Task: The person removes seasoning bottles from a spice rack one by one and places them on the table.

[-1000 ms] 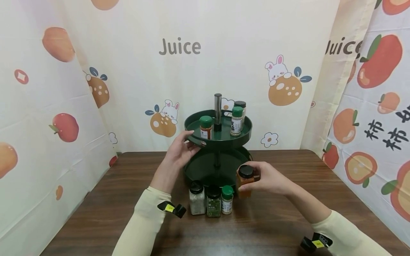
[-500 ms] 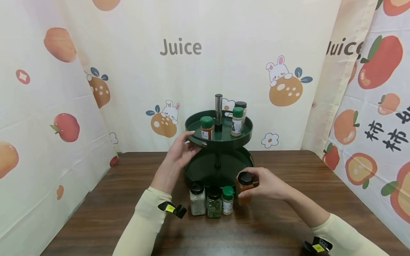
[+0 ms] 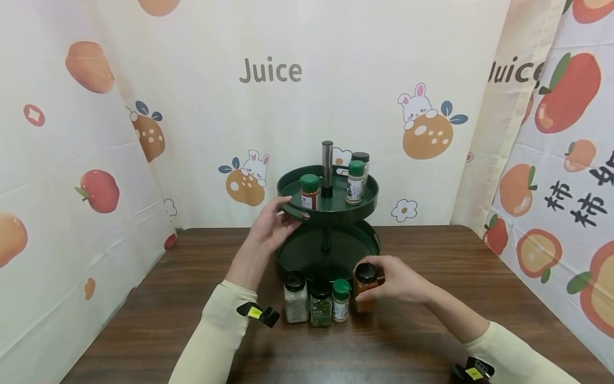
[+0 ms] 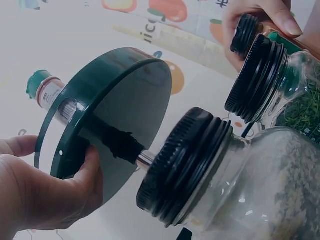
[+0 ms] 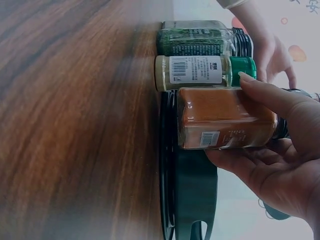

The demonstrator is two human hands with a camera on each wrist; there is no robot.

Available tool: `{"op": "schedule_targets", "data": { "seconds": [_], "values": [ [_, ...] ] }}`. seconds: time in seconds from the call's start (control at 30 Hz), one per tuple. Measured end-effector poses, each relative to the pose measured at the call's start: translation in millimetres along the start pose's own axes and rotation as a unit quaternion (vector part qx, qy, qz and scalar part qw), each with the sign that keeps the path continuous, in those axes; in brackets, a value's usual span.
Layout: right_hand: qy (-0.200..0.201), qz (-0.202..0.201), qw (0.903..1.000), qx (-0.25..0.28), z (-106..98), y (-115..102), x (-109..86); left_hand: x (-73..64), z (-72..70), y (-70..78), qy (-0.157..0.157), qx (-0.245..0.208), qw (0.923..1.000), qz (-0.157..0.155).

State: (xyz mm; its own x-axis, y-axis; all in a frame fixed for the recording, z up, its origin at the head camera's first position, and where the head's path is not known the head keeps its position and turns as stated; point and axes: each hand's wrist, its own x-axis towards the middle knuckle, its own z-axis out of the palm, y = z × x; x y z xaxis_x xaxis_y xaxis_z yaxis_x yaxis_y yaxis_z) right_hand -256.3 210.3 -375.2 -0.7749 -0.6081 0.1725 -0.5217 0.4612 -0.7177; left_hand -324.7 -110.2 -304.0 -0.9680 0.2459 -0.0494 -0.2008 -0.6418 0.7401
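Observation:
My left hand [image 3: 272, 228] holds the rim of the upper tray [image 3: 336, 216] on a dark green two-tier rack, thumb at the rim and fingers underneath. In my right hand [image 3: 395, 280] is a square spice jar [image 5: 227, 120] of orange-brown powder with a black lid, pinched between thumb and fingers. It is upright, its base close over the table in the right wrist view. Beside it stand a small green-capped shaker [image 3: 341, 301], a black-lidded jar of green herbs [image 3: 321, 306] and a black-lidded jar of pale seasoning [image 3: 296, 301], all before the lower tray [image 3: 307, 250].
On the upper tray stand a green-capped red shaker [image 3: 309, 192], another green-capped shaker [image 3: 355, 184] and a black-capped bottle [image 3: 366, 162] behind it. The rack's metal post [image 3: 327, 165] rises through the middle. A fruit-printed curtain [image 3: 192, 106] surrounds the wooden table [image 3: 422, 341].
My right hand has lowered the orange-brown spice jar towards the table and slightly nearer to me, beside the row. My left hand keeps its place on the upper tray.

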Motion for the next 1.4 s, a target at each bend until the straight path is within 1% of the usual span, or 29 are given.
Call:
{"op": "schedule_targets", "data": {
  "seconds": [0.17,0.43,0.9,1.2,1.4],
  "values": [
    [-0.006,0.007,0.9999,-0.004,4,1,-0.1,-0.5,-0.6,-0.3,0.0,0.002,1.0,0.001],
    [-0.006,0.008,0.9999,-0.003,7,0,-0.5,-0.5,0.2,0.2,0.0,0.008,1.0,0.003],
    [-0.013,-0.003,0.9999,-0.002,12,2,-0.7,-2.1,0.7,0.8,0.004,0.004,1.0,-0.003],
    [-0.015,-0.015,0.9997,-0.011,13,17,5.4,6.3,-4.0,-6.1,-0.002,0.002,1.0,0.009],
    [-0.019,-0.007,0.9997,-0.01,11,20,5.8,7.6,-2.9,-6.2,0.002,0.007,0.9999,0.012]
  ]
}}
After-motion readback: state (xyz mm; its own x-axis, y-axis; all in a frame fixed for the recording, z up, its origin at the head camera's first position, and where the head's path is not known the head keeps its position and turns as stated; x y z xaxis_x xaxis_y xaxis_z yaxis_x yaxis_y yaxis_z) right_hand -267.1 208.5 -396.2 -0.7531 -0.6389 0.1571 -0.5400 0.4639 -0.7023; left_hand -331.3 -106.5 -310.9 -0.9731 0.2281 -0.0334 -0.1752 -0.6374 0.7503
